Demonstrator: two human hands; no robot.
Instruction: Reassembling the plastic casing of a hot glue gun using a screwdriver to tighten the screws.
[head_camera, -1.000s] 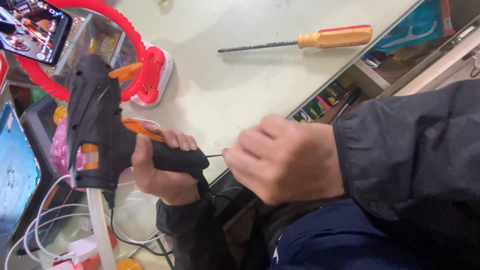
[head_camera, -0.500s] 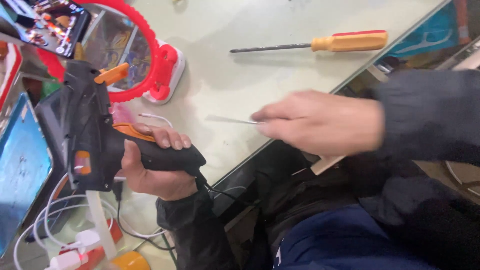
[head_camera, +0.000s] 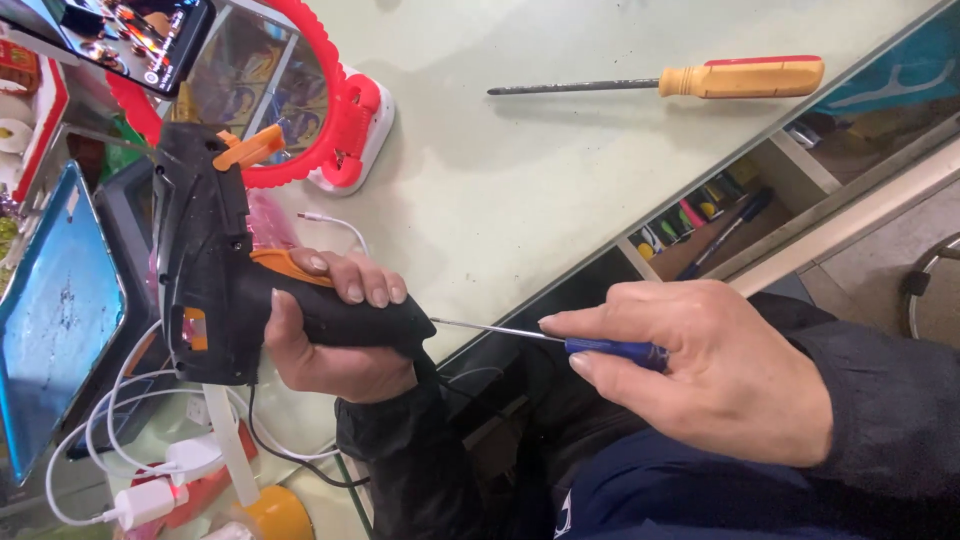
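Left hand (head_camera: 335, 335) grips one glue gun (head_camera: 220, 270); right hand (head_camera: 720, 375) pinches one small screwdriver (head_camera: 560, 343).

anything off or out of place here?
Nothing damaged or spilled. The left hand grips a black glue gun; the right hand points a small blue-handled screwdriver at its handle base. White cables lie tangled beside it, untidy only.

Our left hand (head_camera: 335, 335) curls in a closed fist grip; our right hand (head_camera: 715, 375) pinches with fingertips, wrist level.
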